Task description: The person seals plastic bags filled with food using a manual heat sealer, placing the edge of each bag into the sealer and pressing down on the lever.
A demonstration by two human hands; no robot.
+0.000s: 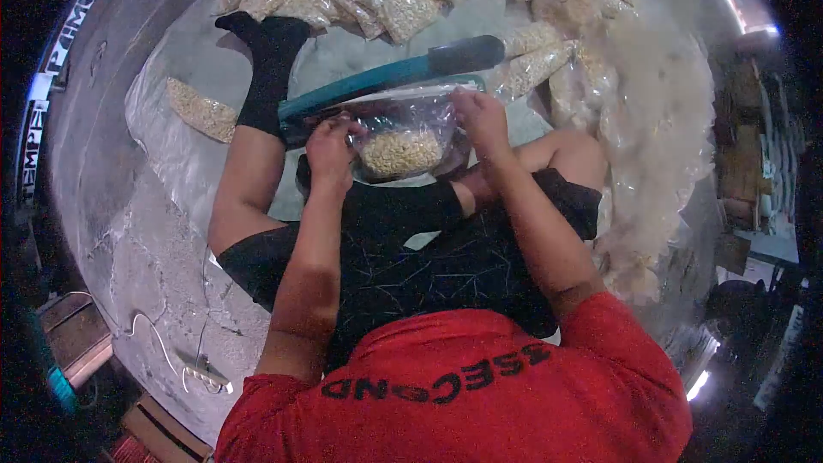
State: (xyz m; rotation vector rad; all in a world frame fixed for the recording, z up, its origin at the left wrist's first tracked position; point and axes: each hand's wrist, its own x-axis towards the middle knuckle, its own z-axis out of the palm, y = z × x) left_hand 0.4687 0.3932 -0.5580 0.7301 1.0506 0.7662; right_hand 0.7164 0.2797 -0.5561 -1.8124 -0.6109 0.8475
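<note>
A clear plastic bag (401,153) with pale yellowish pieces in its lower part lies between my hands, in front of my crossed legs. My left hand (331,153) is closed on the bag's upper left side. At the upper right corner, my right hand (482,123) pinches the plastic. Just beyond the bag's open-looking top edge is a long teal bar sealer (369,84) with a dark grey end, tilted up to the right. The bag's mouth lies close along it; whether they touch, I cannot tell.
Many filled clear bags (377,2) are heaped at the back and down the right side. One filled bag (201,110) lies alone on the left. A pale sheet (184,159) covers the floor under me. A power strip with a white cable (206,373) is at lower left.
</note>
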